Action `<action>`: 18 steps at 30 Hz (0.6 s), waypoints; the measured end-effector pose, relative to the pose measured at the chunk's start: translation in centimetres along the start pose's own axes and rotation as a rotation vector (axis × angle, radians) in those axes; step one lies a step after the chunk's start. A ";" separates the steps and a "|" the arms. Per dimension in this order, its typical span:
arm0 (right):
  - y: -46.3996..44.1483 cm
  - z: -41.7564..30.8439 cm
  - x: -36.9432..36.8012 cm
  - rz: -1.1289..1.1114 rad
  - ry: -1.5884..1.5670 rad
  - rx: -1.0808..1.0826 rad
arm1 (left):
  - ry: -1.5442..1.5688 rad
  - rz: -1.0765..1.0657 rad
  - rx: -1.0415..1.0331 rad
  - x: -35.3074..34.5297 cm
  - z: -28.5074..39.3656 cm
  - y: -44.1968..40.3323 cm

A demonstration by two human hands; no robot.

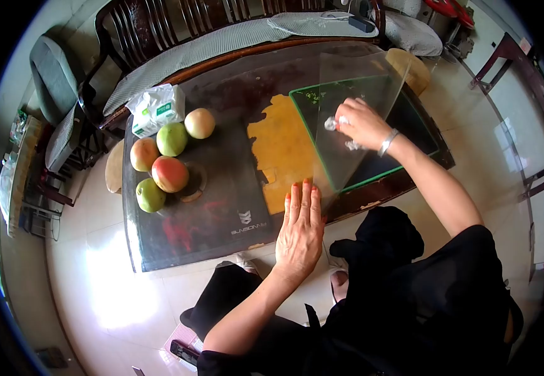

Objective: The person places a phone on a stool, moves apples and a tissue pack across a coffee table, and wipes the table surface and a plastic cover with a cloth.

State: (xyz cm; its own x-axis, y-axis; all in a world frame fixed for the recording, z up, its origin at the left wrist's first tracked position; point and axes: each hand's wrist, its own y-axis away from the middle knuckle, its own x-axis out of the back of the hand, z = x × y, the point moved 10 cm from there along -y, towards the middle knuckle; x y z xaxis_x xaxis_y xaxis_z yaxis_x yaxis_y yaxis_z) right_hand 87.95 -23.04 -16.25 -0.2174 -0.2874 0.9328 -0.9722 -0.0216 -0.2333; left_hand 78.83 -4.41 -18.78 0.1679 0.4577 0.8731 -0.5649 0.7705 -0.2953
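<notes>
My left hand (300, 229) lies flat with its fingers stretched out at the table's front edge, beside a yellow patch (287, 147) on the tabletop. Crumpled white tissue (331, 123) pokes out of my closed right hand (365, 124), and another bit shows under the wrist side. That hand presses at a clear plastic sheet (341, 69), which lies over part of a dark green-edged board (403, 160). Small green flecks sit near the board's far left corner. A silvery bracelet circles my right wrist.
Several round red and green fruits (170, 174) sit on the table's left side, by a white tissue pack (157, 111). The dark table (222, 219) bears a printed logo. Behind it stands a wooden bench (222, 44) with a grey mat. A grey chair (59, 81) is at left.
</notes>
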 end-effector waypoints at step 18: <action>1.8 -6.4 8.5 0.115 -0.475 -0.116 | 0.035 0.016 0.014 0.2 0.6 0.0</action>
State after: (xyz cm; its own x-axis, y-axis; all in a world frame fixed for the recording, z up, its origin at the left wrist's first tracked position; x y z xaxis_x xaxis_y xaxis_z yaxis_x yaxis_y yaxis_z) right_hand 83.77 -19.37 -6.93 -0.2865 -0.6863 0.6685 -0.9533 0.1345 -0.2705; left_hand 78.41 -4.55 -18.36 0.1868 0.4858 0.8539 -0.5791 0.7565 -0.3038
